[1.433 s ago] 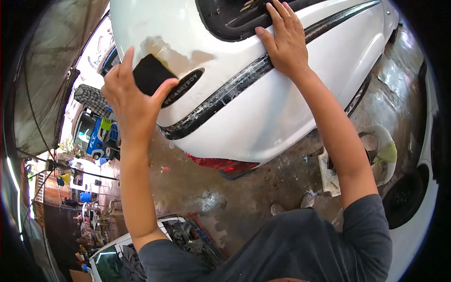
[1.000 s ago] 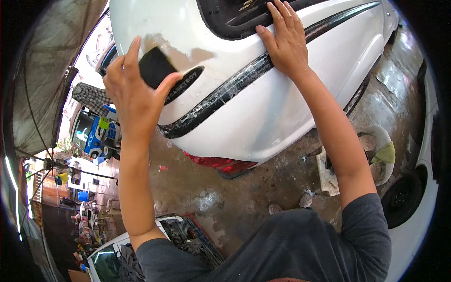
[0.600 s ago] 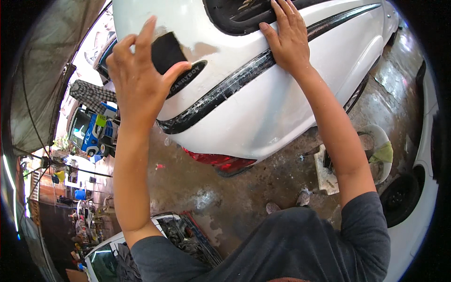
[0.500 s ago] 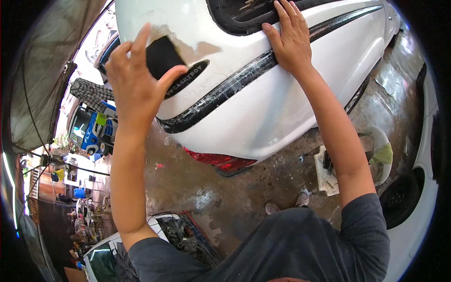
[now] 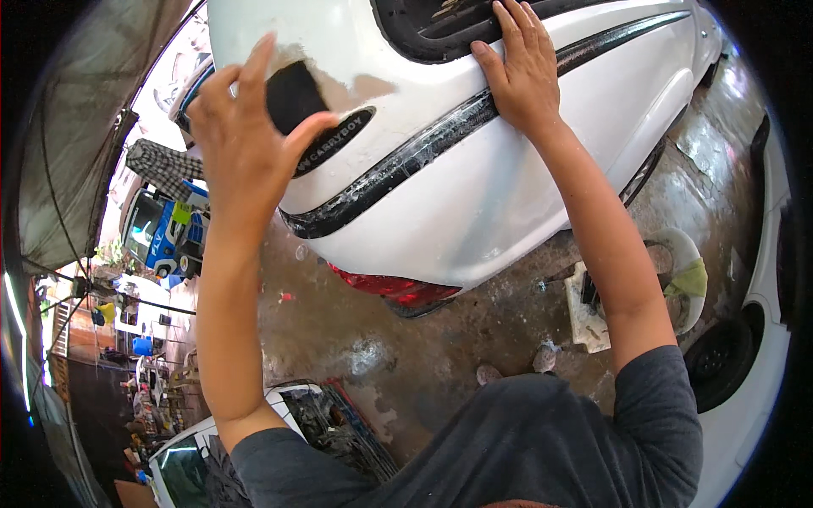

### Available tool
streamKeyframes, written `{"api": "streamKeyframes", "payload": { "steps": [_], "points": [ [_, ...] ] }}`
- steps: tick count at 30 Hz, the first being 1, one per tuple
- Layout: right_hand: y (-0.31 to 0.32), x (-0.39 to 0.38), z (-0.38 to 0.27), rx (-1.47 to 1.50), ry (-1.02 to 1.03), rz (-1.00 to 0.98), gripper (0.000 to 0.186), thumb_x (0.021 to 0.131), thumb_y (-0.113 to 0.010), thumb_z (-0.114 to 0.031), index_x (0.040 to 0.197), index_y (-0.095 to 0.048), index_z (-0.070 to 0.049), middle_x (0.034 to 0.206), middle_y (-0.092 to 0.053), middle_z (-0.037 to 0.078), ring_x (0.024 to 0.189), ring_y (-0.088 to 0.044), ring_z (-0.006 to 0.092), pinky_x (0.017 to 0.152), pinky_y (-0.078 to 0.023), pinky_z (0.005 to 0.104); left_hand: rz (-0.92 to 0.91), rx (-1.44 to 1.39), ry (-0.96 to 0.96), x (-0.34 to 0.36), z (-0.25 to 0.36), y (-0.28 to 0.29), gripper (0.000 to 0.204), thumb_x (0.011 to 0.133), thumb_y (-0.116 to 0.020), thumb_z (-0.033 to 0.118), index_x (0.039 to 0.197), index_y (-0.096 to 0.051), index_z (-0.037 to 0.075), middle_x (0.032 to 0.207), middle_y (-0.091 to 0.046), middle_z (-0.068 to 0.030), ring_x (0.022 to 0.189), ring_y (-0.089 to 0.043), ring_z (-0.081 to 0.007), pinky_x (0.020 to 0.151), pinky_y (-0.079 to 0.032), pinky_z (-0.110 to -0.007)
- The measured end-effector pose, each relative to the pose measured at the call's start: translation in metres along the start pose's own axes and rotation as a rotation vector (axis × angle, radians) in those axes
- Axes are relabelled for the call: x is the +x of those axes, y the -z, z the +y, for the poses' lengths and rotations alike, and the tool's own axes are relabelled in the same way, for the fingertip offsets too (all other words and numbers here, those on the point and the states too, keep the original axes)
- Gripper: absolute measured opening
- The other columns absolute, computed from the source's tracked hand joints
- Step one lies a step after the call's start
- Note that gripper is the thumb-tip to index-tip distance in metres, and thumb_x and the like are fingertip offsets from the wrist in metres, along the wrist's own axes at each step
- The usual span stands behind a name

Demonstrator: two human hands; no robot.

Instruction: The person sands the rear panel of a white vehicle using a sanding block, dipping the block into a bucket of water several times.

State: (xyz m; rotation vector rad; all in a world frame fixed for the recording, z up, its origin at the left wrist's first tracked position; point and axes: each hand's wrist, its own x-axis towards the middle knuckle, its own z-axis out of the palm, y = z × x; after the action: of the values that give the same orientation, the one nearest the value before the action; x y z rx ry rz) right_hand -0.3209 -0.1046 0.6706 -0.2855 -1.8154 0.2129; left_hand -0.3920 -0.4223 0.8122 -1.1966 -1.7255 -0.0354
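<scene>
The rear corner of a white vehicle body [image 5: 508,182] fills the upper middle of the head view. My left hand [image 5: 241,118] is at its end, thumb and fingers curved round a black square sheet [image 5: 292,97] that looks like sandpaper. The sheet lies against the panel beside a beige-grey filler patch [image 5: 339,91]. Below my thumb is a black oval badge [image 5: 337,142]. My right hand [image 5: 525,72] rests flat on the body with fingers stretched, between a black-framed window [image 5: 423,38] and a scuffed black trim strip [image 5: 406,165]. It holds nothing.
A red tail light [image 5: 394,286] sits low on the corner. By my right arm stand a white tub [image 5: 696,254] with a green cloth [image 5: 690,279] and a whitish block [image 5: 584,309]. Another white car [image 5: 766,347] is at the right. The concrete floor [image 5: 339,339] looks wet.
My left hand and the black sheet have shifted slightly upward along the panel. My right hand stays in place on the body.
</scene>
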Motion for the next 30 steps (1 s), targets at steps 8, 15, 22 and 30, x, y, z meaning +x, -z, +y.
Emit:
{"api": "streamKeyframes", "payload": {
  "steps": [8,15,22,30],
  "points": [
    [-0.001,0.0,0.002,-0.055,-0.004,-0.008,0.067,0.108,-0.051,-0.045,0.158,-0.041,0.001,0.165,-0.039,0.022,0.157,-0.03,0.0393,0.128,-0.023,0.051,0.036,-0.009,0.0,-0.006,-0.004,-0.004,0.099,0.074,-0.089,0.058,0.158,-0.049,0.024,0.127,-0.05,-0.0121,0.119,-0.048,-0.0348,0.105,-0.04,-0.048],
    [-0.002,0.001,0.002,0.007,-0.014,0.006,0.068,0.109,-0.05,-0.046,0.157,-0.042,0.001,0.165,-0.04,0.021,0.157,-0.03,0.0386,0.129,-0.023,0.0505,0.058,-0.01,-0.035,-0.001,0.0,-0.014,0.096,0.076,-0.088,0.059,0.156,-0.05,0.023,0.127,-0.048,-0.0109,0.118,-0.047,-0.0322,0.105,-0.039,-0.048],
    [-0.004,0.0,-0.001,0.015,-0.02,0.001,0.068,0.108,-0.05,-0.047,0.158,-0.042,0.0,0.165,-0.039,0.021,0.157,-0.031,0.0387,0.129,-0.023,0.0507,0.066,-0.015,-0.079,0.015,0.012,-0.016,0.098,0.074,-0.09,0.058,0.157,-0.049,0.026,0.127,-0.048,-0.0107,0.116,-0.048,-0.0335,0.103,-0.04,-0.05],
    [0.003,0.001,0.0,0.017,-0.008,-0.013,0.068,0.108,-0.052,-0.044,0.159,-0.04,0.0,0.166,-0.038,0.021,0.158,-0.028,0.0388,0.129,-0.022,0.0501,0.068,-0.01,-0.049,0.001,0.0,-0.006,0.096,0.074,-0.088,0.06,0.155,-0.052,0.023,0.126,-0.05,-0.0109,0.117,-0.048,-0.0343,0.102,-0.041,-0.049]
  ]
}}
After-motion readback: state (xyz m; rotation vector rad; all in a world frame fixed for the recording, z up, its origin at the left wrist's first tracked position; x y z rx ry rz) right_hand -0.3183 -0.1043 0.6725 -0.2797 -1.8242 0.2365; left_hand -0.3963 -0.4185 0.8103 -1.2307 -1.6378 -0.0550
